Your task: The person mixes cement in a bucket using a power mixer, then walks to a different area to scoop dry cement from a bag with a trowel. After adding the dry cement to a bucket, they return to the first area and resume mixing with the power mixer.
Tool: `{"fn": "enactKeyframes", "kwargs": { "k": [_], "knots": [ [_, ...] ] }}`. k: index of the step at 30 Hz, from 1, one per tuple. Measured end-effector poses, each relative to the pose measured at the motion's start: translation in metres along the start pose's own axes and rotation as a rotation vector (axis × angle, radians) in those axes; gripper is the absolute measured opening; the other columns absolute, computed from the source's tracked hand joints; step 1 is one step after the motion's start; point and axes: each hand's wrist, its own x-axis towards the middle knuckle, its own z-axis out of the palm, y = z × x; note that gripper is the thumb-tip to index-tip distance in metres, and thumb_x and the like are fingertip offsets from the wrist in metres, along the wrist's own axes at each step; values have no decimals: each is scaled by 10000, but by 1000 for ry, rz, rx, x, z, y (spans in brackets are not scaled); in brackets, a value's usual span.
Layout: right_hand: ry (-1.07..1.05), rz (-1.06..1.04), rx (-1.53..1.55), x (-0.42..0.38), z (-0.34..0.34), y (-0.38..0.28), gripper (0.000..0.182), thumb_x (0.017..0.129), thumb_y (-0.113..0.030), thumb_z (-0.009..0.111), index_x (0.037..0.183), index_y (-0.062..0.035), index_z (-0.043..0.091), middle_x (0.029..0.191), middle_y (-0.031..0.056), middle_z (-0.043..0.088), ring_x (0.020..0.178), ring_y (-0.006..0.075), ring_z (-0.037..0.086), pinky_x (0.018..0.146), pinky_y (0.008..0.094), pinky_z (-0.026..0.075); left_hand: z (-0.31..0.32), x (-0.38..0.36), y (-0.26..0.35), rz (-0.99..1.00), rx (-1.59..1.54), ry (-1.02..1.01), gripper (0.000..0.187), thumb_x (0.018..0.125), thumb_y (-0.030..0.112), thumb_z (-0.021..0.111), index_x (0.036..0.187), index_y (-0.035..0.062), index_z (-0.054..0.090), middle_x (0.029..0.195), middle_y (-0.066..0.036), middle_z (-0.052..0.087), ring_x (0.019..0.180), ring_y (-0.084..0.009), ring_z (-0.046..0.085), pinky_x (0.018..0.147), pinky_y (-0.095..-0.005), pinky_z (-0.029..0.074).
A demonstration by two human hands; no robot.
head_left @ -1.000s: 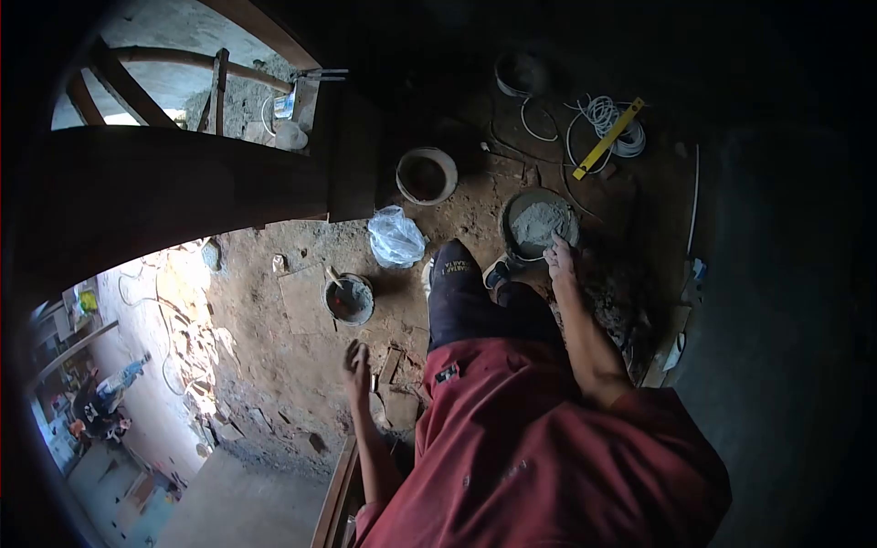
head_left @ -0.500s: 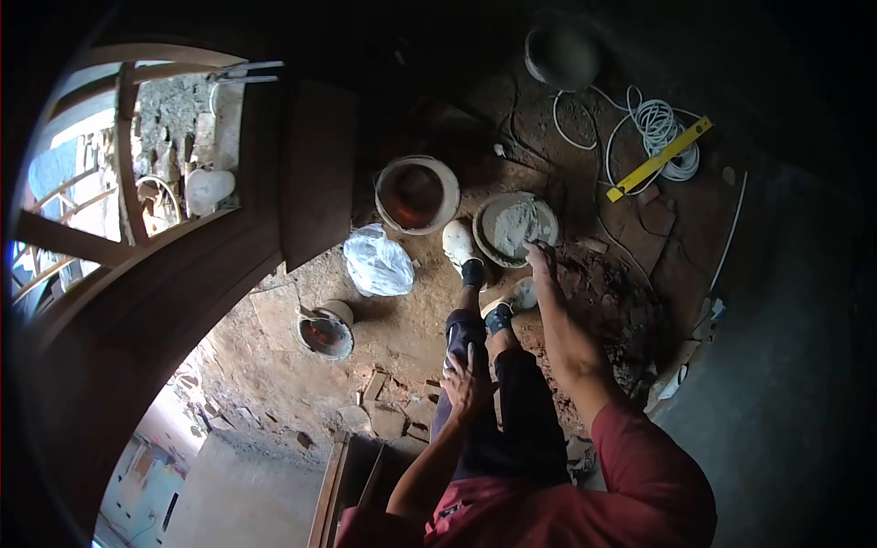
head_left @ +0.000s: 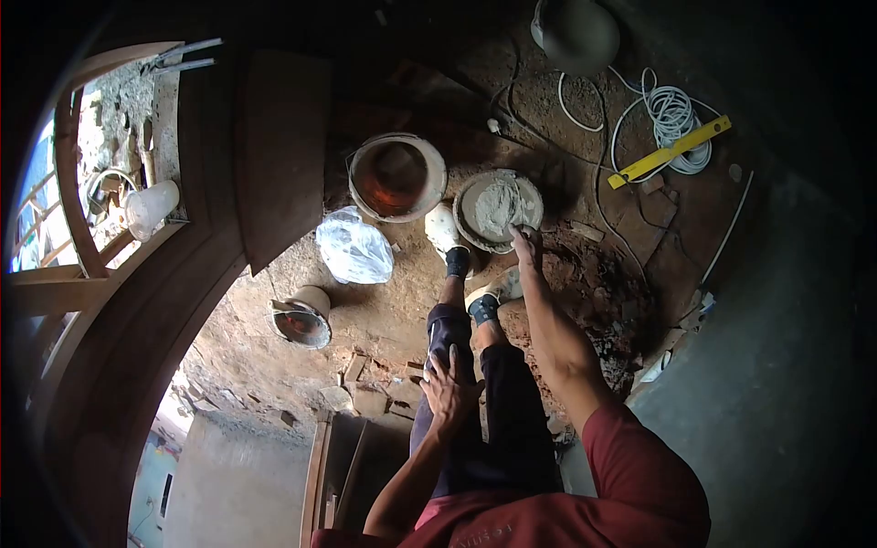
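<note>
A round bucket [head_left: 536, 203] of wet grey mortar [head_left: 493, 208] stands on the dirt floor just beyond my feet. My right hand [head_left: 527, 245] reaches down to its near right rim, the fingers curled over the edge; the fingertips are small and partly hidden. Spread fingers mark my left hand [head_left: 448, 391], which rests open on my left leg [head_left: 449, 333] near the knee and holds nothing. White shoes [head_left: 445, 228] are on my feet, the left one close beside the mortar bucket.
Left of the mortar stands a larger pail [head_left: 438, 173] with reddish contents. Nearby lie a clear plastic bag [head_left: 354, 248] and a tipped small bucket [head_left: 312, 300]. At upper right, a yellow spirit level [head_left: 671, 151] crosses coiled white cable [head_left: 674, 110]. Rubble [head_left: 607, 301] lies at right.
The view has shifted, so things on the floor sit further left and up. The mortar's surface looks different, flatter than before. My right hand stays by the rim, my left hand on my leg.
</note>
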Motion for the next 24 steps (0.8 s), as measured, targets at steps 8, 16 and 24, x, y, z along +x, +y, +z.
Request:
{"fn": "enactKeyframes", "kwargs": {
  "k": [8, 16, 24],
  "knots": [
    [210, -133, 87, -40, -25, -41, 263, 815, -195, 745, 988, -51, 608, 819, 95, 677, 734, 205, 665, 659, 349, 516, -1, 6, 6, 17, -1, -14, 997, 728, 536, 733, 1522, 175, 250, 1527, -279, 244, 1323, -495, 338, 1052, -609, 287],
    [66, -69, -748, -45, -93, 8, 560, 778, -432, 710, 1134, -7, 626, 1090, 232, 661, 1023, 369, 636, 871, 454, 511, 6, 12, 22, 24, 14, 38, 1019, 699, 577, 733, 1514, 166, 281, 1516, -279, 262, 1307, -511, 332, 1044, -620, 279],
    [-148, -53, -333, -72, -187, -164, 691, 847, -392, 697, 1391, -44, 447, 1293, 238, 565, 1139, 337, 594, 955, 418, 480, -56, 50, 84, -9, -276, 245, 1055, 641, 646, 759, 1492, 190, 333, 1500, -264, 308, 1314, -490, 342, 1046, -608, 299]
  ]
}}
